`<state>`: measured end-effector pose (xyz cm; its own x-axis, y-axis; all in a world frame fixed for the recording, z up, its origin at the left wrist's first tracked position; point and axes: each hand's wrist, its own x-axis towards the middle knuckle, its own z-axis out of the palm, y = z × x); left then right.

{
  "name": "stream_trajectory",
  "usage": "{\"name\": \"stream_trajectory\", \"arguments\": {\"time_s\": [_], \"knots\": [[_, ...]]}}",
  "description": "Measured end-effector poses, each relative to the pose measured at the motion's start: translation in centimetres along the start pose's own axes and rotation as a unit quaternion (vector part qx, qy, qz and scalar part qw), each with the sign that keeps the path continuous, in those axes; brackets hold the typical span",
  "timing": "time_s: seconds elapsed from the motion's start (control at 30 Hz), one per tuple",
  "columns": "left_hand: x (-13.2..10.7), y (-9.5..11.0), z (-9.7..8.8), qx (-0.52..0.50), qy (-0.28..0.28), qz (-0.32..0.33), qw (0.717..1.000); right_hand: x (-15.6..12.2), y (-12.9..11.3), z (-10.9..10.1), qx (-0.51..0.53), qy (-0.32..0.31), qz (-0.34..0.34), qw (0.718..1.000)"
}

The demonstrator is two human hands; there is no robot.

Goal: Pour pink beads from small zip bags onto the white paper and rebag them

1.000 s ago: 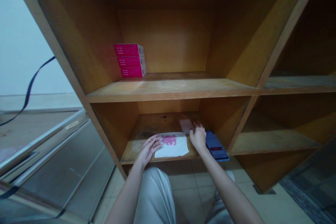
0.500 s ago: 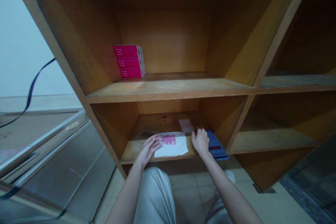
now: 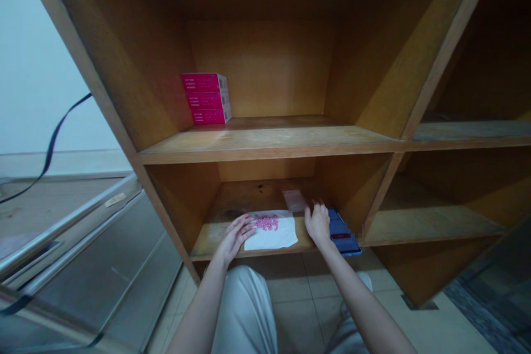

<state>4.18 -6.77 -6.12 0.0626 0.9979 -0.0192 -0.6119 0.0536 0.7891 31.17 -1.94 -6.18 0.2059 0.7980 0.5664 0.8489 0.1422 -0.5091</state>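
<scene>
On the lower shelf (image 3: 215,240) lies a white sheet of paper (image 3: 274,236) with a heap of small pink pills (image 3: 267,222) on it. My left hand (image 3: 235,236) rests flat at the sheet's left edge, fingers spread and touching it. My right hand (image 3: 317,222) lies to the right of the sheet, fingers stretched out on the shelf, next to a dark phone (image 3: 343,234) with its screen lit. A small clear plastic bag (image 3: 293,199) lies just behind the sheet.
Three pink boxes (image 3: 206,98) are stacked at the back left of the upper shelf (image 3: 265,141). More wooden compartments open to the right. A metal rail (image 3: 66,221) and a black strap (image 3: 50,146) are at the left. Tiled floor and my light trousers are below.
My right hand has drawn back a little from the clear bag toward the phone's edge. My left hand stays on the paper.
</scene>
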Motion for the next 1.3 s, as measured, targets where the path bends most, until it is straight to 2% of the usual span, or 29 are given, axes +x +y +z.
{"name": "stream_trajectory", "arguments": {"time_s": [0.13, 0.27, 0.43, 0.7, 0.9, 1.1, 1.3], "knots": [[0.2, 0.1, -0.1, -0.024, 0.014, 0.005, 1.000, -1.3, -0.3, 0.6, 0.079, 0.043, -0.107, 0.990], [0.5, 0.1, -0.5, -0.052, 0.045, 0.009, 0.998, -2.4, -0.4, 1.3, 0.087, 0.049, -0.142, 0.985], [0.8, 0.0, -0.9, -0.064, 0.052, 0.007, 0.997, -2.4, -0.1, 1.7, 0.082, 0.047, -0.140, 0.986], [0.7, 0.0, -0.8, -0.061, 0.057, 0.007, 0.996, -2.2, -0.4, 1.2, 0.037, 0.004, -0.130, 0.991], [0.7, 0.1, -0.7, -0.059, 0.060, 0.004, 0.996, -1.3, -2.5, 0.4, -0.053, -0.047, -0.127, 0.989], [0.6, 0.2, -0.7, -0.062, 0.052, 0.005, 0.997, 0.4, -4.9, 1.5, -0.115, -0.105, -0.096, 0.983], [0.7, 0.2, -0.7, -0.065, 0.055, 0.000, 0.996, 1.4, -5.4, 2.0, -0.148, -0.149, -0.065, 0.975]]}}
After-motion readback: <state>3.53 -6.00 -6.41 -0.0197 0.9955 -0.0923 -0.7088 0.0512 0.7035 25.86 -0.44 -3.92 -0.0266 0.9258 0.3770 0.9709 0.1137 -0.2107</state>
